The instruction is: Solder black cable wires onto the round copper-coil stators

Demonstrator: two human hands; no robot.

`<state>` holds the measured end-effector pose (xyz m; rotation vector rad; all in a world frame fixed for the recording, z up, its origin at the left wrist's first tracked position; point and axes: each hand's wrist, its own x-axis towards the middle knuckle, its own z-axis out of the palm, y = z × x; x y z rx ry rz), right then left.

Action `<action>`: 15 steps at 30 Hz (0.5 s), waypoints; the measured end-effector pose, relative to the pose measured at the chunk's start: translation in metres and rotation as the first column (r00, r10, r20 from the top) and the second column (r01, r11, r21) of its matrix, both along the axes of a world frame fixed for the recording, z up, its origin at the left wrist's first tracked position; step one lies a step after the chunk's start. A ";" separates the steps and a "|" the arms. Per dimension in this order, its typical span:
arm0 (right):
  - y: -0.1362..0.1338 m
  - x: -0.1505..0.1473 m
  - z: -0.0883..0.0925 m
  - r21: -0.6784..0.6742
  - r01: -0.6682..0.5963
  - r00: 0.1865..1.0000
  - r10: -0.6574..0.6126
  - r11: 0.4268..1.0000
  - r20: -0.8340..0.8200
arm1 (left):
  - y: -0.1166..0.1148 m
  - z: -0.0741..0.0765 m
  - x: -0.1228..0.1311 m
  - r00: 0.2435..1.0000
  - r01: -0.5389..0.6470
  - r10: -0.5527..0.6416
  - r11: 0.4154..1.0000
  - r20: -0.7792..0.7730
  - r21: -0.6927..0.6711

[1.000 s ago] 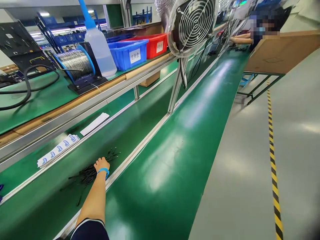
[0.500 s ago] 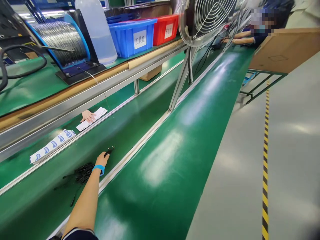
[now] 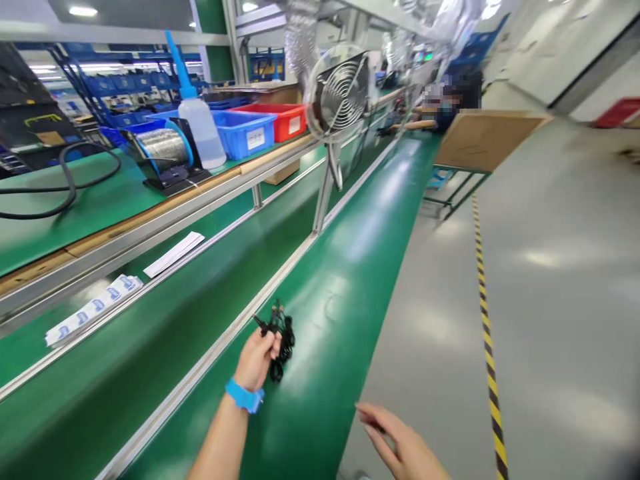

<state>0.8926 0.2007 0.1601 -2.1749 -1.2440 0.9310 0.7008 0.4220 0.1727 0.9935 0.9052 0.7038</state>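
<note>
My left hand [image 3: 255, 360], with a blue band [image 3: 245, 396] around its wrist, is closed on a bundle of black cables [image 3: 283, 347]. Plug ends stick up past the fingers, and the coiled part hangs down on the right side of the hand. The bundle is over the near green work surface [image 3: 320, 373], just right of the metal rail. Lower right, my right hand [image 3: 397, 440] is apart from the cables, near the surface's edge. Its thumb and forefinger are stretched out with a gap between them, and nothing shows in them.
A metal rail [image 3: 240, 323] divides the near surface from a green channel. Beyond lie printed sheets [image 3: 95, 308] and white paper strips [image 3: 174, 255]. A fan [image 3: 345, 97] stands on a post. The shelf holds a wire spool [image 3: 163, 148], bottle and bins. Far off, a person works beside a cardboard box [image 3: 487, 143].
My left hand has lifted the black cables out of the channel and across the rail to the right. My right hand has come into view. Another person's hand has left the white paper.
</note>
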 end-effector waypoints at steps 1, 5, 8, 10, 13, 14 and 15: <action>0.007 0.001 0.012 0.087 -0.080 0.995 0.085 0.993 -0.051 | -0.022 0.002 0.014 0.998 0.051 -0.050 0.998 0.025 -0.036; 0.015 -0.003 0.054 0.174 -0.066 0.979 0.097 0.983 -0.182 | -0.110 -0.002 0.052 0.975 0.215 -0.202 0.964 0.095 -0.155; -0.004 -0.013 0.055 0.100 0.019 0.940 0.016 0.995 -0.341 | -0.166 -0.021 0.065 0.954 0.292 -0.270 0.933 0.127 -0.211; -0.025 -0.018 0.041 0.071 0.107 0.889 -0.063 0.992 -0.453 | -0.194 -0.037 0.069 0.941 0.338 -0.313 0.903 0.132 -0.264; -0.054 -0.017 0.016 0.073 0.229 0.825 -0.154 0.971 -0.544 | -0.218 -0.053 0.072 0.914 0.406 -0.389 0.878 0.115 -0.253; -0.062 -0.015 0.009 0.081 0.263 0.823 -0.179 0.962 -0.539 | -0.222 -0.056 0.074 0.910 0.415 -0.402 0.879 0.105 -0.234; -0.069 -0.012 0.004 0.092 0.294 0.825 -0.203 0.951 -0.528 | -0.224 -0.056 0.076 0.909 0.417 -0.406 0.883 0.092 -0.214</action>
